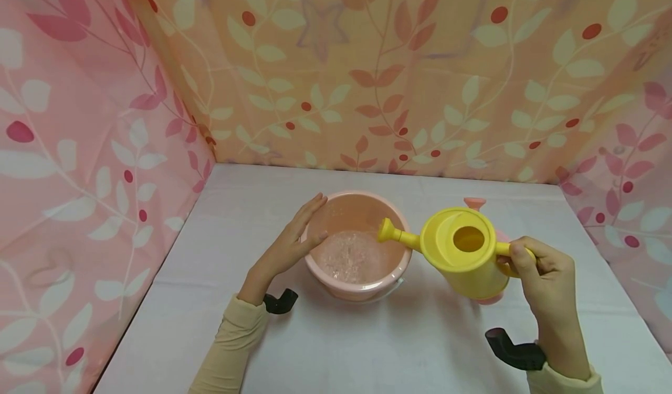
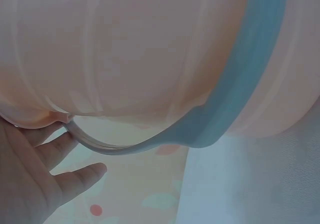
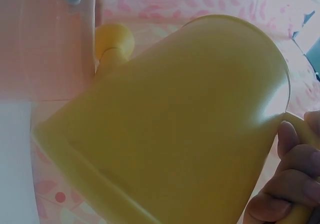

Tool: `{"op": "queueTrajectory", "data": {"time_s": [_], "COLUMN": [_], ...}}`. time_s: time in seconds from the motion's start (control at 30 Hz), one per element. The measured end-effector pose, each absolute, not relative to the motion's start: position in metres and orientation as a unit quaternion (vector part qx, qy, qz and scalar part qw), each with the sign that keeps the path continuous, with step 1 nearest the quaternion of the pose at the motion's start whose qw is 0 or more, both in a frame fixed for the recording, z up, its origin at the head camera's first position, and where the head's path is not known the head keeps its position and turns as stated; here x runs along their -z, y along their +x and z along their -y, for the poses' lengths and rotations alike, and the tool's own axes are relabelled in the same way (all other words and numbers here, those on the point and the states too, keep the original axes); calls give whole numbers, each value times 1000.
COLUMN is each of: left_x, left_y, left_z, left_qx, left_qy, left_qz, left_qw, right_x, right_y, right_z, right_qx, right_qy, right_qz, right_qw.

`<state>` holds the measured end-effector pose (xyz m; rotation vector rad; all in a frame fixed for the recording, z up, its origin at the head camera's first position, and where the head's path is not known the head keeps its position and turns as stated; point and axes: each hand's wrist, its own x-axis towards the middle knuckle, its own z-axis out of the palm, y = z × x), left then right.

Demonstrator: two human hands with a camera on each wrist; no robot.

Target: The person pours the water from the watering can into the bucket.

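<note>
A pink bucket (image 1: 357, 292) with clear, rippled water (image 1: 346, 260) in it stands on the table. My left hand (image 1: 289, 239) rests against its left rim with fairly straight fingers. Seen from the left wrist, those fingers (image 2: 60, 146) lie by the bucket's handle joint, near the grey-looking handle (image 2: 190, 129). On the right, my right hand (image 1: 548, 280) grips the handle of a yellow watering can (image 1: 464, 274). The can is held up and tilted left, its spout head (image 1: 387, 230) over the bucket's right rim. Curled fingers (image 3: 292, 176) show around the can's handle in the right wrist view.
Behind the yellow can, a pink object (image 1: 475, 203) with a flared top is mostly hidden. A white cloth covers the table (image 1: 420, 347). Patterned leaf fabric (image 1: 378, 79) hangs at the back and on both sides.
</note>
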<state>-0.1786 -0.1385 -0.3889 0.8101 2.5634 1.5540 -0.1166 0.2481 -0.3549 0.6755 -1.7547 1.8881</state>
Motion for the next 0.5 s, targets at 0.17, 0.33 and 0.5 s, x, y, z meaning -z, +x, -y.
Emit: {"op": "queueTrajectory", "data": {"time_s": [0.17, 0.33, 0.5], "left_x": [389, 388, 388], "left_y": [-178, -178, -178], "left_z": [138, 138, 138], "left_qx": [-498, -499, -499], "left_qy": [261, 261, 263], "left_qz": [-827, -826, -825], "left_qw": [17, 17, 15], "right_x": [355, 353, 352], "right_y": [-117, -116, -116], "right_z": [-248, -247, -246], "right_qx": [-690, -689, -690], "right_qy": [253, 257, 256], "right_qz": [636, 635, 635], "right_qw": [238, 236, 237]}}
